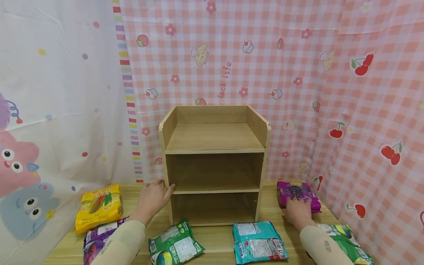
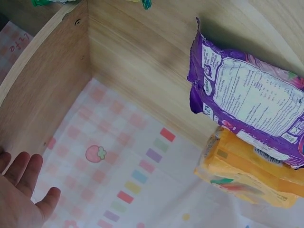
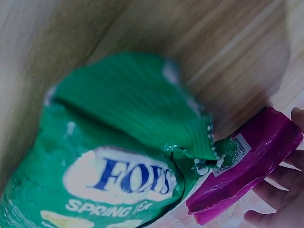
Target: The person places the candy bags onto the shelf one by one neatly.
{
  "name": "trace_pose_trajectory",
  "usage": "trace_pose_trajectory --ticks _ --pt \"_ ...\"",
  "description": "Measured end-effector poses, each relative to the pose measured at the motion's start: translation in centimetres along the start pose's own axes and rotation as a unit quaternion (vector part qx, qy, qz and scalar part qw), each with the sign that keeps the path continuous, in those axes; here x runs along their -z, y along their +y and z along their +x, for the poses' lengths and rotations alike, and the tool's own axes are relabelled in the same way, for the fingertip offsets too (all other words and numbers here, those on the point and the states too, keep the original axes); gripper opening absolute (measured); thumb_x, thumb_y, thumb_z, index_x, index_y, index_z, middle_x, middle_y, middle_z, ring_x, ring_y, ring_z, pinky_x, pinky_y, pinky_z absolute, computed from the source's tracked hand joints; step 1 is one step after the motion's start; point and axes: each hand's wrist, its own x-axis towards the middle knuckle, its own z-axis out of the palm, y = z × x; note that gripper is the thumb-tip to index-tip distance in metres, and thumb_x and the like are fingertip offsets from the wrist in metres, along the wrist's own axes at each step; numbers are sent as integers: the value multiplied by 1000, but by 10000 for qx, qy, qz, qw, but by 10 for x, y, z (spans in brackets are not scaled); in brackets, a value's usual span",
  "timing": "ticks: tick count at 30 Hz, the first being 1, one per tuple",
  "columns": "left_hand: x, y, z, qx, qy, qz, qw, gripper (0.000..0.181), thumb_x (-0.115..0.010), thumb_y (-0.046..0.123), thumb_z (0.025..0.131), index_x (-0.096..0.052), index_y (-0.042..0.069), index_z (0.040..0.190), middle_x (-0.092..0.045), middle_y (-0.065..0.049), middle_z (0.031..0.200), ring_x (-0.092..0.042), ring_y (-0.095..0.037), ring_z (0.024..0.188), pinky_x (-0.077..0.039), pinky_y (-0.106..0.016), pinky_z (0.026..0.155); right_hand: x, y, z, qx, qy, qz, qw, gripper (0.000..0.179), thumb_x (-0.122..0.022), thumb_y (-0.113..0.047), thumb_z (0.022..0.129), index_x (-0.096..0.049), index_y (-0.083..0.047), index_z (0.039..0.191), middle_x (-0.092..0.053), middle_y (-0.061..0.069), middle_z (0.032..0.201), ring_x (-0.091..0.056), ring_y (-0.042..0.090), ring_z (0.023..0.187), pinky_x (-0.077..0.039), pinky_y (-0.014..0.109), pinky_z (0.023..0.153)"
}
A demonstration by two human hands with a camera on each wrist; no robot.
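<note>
On the table (image 1: 216,241) we've a wooden shelf unit (image 1: 215,137), L hand (image 1: 153,198) at its L side, fingers loose, nothing held. Magenta pack (image 1: 299,191) lies on tabletop R of the unit; prob. light, soft, slick film, contents maybe crushable, so we'd grip approx. mid-body, not the end seals. R hand (image 1: 298,211) covers its near side; can't tell if fingers grasp or just touch. Near edge's partly hidden, barcode (image 3: 232,156) digits hard to read.
</note>
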Motion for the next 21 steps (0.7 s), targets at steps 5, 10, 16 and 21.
trace_pose_trajectory --ticks 5,10,16,21 --pt "0 0 -1 4 -31 11 10000 51 -48 44 103 -72 1 91 -68 -15 106 -66 -37 95 -48 -56 90 -1 -2 -1 58 -14 -50 10000 46 -73 -29 88 -63 8 113 -63 31 106 -58 53 100 -31 75 94" --pt "-1 -1 -2 -11 -23 7 10000 52 -48 45 103 -73 0 93 -69 -16 110 -65 -38 97 -45 -59 92 1 -4 -2 61 5 -37 10000 45 -72 -29 88 -64 7 112 -63 30 105 -58 53 98 -31 75 95" --pt "-2 -1 -2 -4 54 8 10000 53 -48 46 102 -72 0 92 -69 -16 106 -65 -39 94 -46 -60 91 2 -6 -3 101 25 -110 9999 44 -71 -29 89 -64 7 114 -64 30 108 -58 53 101 -29 75 97" --pt "-1 -1 -3 20 67 20 10000 53 -48 46 102 -72 0 95 -69 -17 107 -64 -39 96 -45 -60 92 2 -7 -3 177 74 -117 9997 44 -71 -29 89 -64 6 113 -64 29 107 -58 53 99 -30 75 97"
